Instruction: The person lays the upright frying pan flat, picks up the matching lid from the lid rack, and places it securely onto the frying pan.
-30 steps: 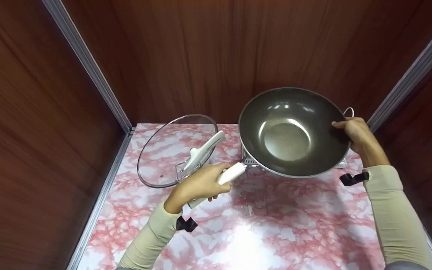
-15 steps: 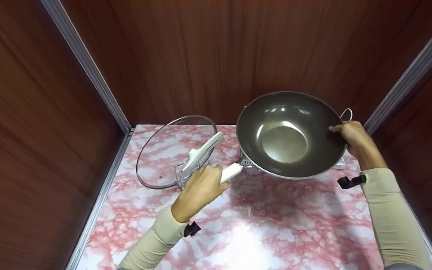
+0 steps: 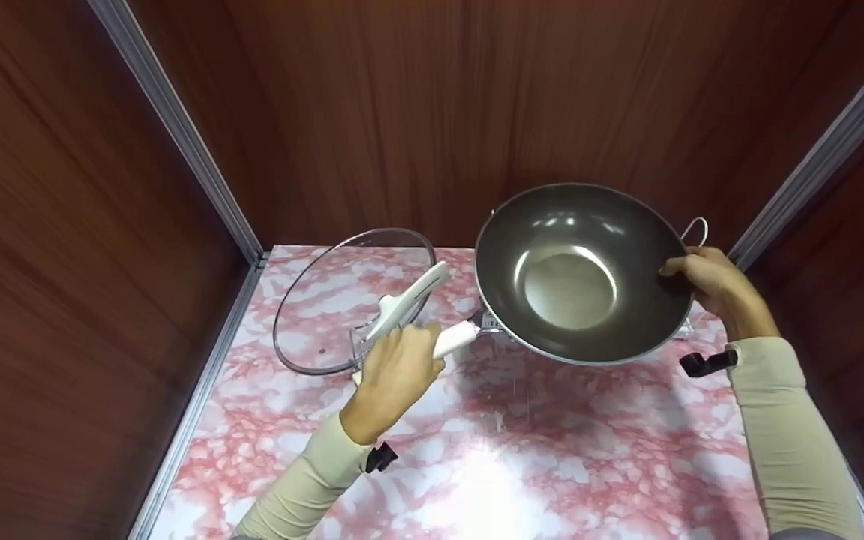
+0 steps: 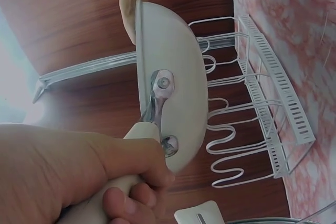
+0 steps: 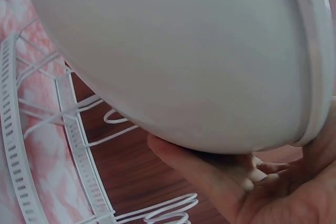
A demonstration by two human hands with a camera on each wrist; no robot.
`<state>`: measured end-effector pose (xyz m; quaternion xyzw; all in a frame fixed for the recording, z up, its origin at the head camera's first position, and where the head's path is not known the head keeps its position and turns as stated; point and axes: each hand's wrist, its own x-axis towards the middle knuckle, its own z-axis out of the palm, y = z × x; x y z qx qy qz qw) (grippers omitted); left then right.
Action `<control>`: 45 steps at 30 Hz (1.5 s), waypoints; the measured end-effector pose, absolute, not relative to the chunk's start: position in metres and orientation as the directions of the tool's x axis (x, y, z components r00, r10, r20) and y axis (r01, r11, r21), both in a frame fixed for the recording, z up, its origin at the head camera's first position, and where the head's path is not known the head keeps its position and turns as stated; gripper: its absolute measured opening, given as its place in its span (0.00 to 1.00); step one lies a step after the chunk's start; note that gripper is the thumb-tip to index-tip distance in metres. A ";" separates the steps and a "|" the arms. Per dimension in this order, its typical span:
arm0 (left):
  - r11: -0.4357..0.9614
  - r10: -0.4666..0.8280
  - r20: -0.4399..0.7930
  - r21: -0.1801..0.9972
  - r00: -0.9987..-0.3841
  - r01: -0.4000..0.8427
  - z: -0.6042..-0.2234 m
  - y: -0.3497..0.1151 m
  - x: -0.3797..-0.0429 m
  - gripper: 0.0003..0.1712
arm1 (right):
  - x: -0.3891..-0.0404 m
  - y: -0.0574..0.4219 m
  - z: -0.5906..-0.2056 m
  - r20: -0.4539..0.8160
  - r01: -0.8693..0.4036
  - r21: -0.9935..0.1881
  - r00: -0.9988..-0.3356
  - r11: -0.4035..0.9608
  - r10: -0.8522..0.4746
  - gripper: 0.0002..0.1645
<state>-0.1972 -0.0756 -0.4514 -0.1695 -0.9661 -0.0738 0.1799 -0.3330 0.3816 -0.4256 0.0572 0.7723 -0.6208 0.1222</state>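
A reddish-brown wood-grain wall point(image 3: 379, 112) rises beyond the left hand point(image 3: 398, 367) and right hand point(image 3: 718, 281); a pink-and-white marbled surface point(image 3: 597, 457) lies beneath.

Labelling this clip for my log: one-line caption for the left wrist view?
Left hand grips the pan by its handle, with a white wire rack in view.

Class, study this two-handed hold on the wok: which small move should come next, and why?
Probably ease the wok gently down toward the white wire rack. The left hand has its grip on the white handle, the right hand holds another side, and the left wrist view shows the rack beneath.
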 end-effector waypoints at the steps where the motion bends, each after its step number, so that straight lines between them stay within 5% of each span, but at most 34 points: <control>1: 0.931 0.301 0.372 0.082 -0.878 0.355 -0.452 -0.076 -0.198 0.13 | -0.333 0.382 -0.425 -0.264 0.240 -0.943 -0.961 0.229 -0.081 0.10; 8: 0.921 0.303 0.380 0.119 -0.874 0.371 -0.458 -0.085 -0.202 0.15 | -0.332 0.386 -0.425 -0.284 0.216 -0.929 -0.938 0.301 -0.201 0.42; 18: 0.902 0.323 0.362 0.163 -0.875 0.400 -0.460 -0.089 -0.204 0.15 | -0.329 0.390 -0.432 -0.261 0.174 -0.915 -0.943 0.364 -0.205 0.28; 24: 0.908 0.316 0.335 0.164 -0.888 0.386 -0.463 -0.090 -0.207 0.15 | -0.323 0.391 -0.435 -0.240 0.174 -0.917 -0.959 0.359 -0.148 0.09; 45: 0.947 0.300 0.445 -0.032 -0.844 0.320 -0.482 -0.089 -0.208 0.21 | -0.292 0.394 -0.446 -0.234 0.189 -0.928 -0.966 0.321 -0.109 0.11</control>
